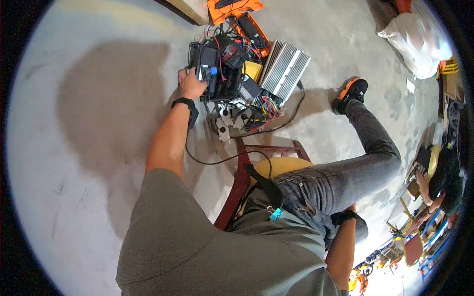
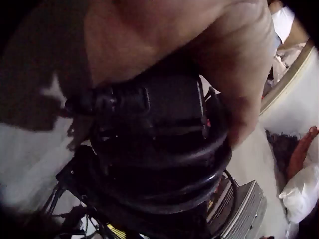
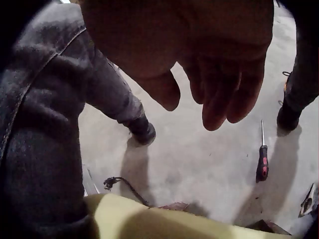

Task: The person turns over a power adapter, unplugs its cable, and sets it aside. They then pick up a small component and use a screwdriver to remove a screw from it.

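Note:
In the head view my left hand (image 1: 191, 85) is at the near left side of a heap of electronics. It grips a black box (image 2: 172, 104) wound with thick black cable (image 2: 164, 159), which looks like a power adapter; a finger reaches down its right side in the left wrist view. A blue connector (image 1: 213, 71) shows beside this hand. My right hand (image 3: 199, 55) hangs loose beside my leg, over the floor, fingers lightly bent and holding nothing. Below it a screwdriver (image 3: 262, 164) with a black and red handle lies on the floor.
Beside the black parts lie a silver finned metal case (image 1: 285, 69), an orange case (image 1: 232, 11) and coloured wires (image 1: 266, 109). A cable (image 1: 217, 162) runs across the floor to the yellow-seated chair (image 1: 279, 165) under me. Another person (image 1: 439, 182) is at far right, near a white bag (image 1: 417, 42).

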Demonstrator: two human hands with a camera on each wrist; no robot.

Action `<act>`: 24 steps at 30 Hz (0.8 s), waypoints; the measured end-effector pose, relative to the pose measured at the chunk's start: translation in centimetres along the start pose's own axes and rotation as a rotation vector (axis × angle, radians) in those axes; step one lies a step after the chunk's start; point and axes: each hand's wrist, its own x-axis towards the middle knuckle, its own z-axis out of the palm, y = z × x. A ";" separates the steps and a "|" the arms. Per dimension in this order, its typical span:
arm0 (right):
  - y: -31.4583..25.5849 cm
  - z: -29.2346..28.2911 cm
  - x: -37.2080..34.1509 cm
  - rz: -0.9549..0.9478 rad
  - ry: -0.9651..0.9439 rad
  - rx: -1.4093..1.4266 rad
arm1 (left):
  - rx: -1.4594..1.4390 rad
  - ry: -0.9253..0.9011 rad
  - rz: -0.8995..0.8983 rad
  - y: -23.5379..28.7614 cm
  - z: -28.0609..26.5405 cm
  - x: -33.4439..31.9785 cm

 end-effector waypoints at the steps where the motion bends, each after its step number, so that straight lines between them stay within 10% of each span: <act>1: -0.2 0.9 1.1 0.000 -0.016 -0.006 | 0.001 0.004 -0.005 0.0 0.0 -0.4; 8: -0.2 2.1 2.4 0.025 -0.090 -0.035 | -0.036 0.158 -0.162 1.2 0.5 -5.2; 13: -0.1 1.6 3.1 0.028 -0.142 -0.065 | -0.371 -0.226 -0.397 -1.6 8.8 -12.6; 15: 0.0 1.1 3.2 0.031 -0.157 -0.087 | 0.176 -0.655 0.426 -5.3 13.9 -14.7; 17: 0.4 1.1 3.0 0.028 -0.169 -0.107 | -0.054 -0.722 -0.142 -9.7 22.9 -16.8; 20: 1.2 0.3 2.8 0.040 -0.187 -0.150 | 0.012 -0.908 -0.146 -7.3 20.1 -16.2; 23: 1.3 0.0 3.4 0.040 -0.220 -0.184 | -0.104 -0.820 -0.269 -5.2 17.4 -14.8; 24: 1.1 -0.9 3.1 0.038 -0.228 -0.194 | -0.024 -0.517 0.019 -11.7 27.8 -18.0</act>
